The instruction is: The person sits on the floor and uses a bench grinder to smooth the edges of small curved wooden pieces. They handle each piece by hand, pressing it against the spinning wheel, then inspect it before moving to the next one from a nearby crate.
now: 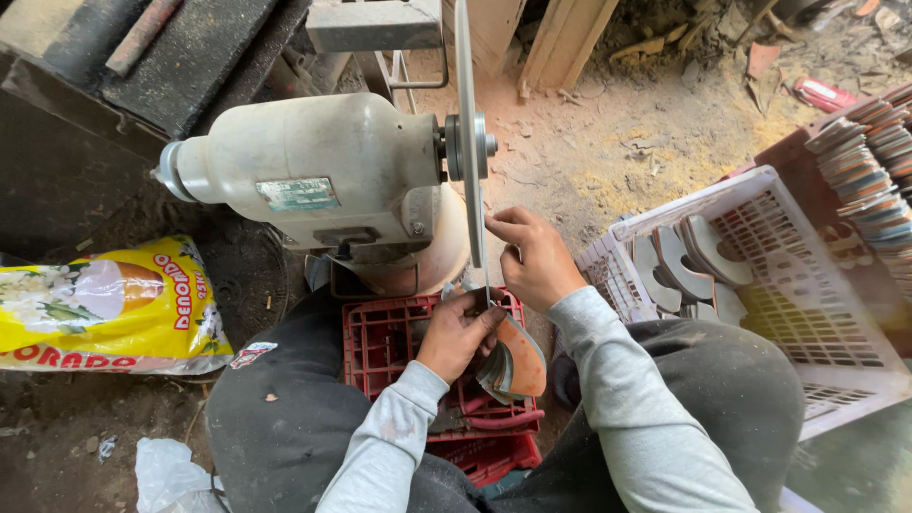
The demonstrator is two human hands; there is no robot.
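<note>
The left hand (458, 334) grips a stack of curved pieces (513, 366) while the right hand (535, 258) presses, apparently, one piece to the grinding disc (469, 142), a white crate (760, 275) already holding several.

A small, rough workshop with a dirt floor (608, 142), seen from above by a seated worker. A grey electric bench motor (313, 166) spins a thin vertical disc (467, 133) close to the ground. Sawdust-coloured dust and scraps of wood (655, 47) lie scattered across the floor. A white plastic crate (836, 351) holds curved, flat cut pieces (689, 256), and more such pieces are stacked in a row (869, 161) at the right. A red plastic crate (389, 342) sits between the worker's knees. A yellow printed sack (109, 304) lies at the left beside dark, grimy machinery (114, 66).
</note>
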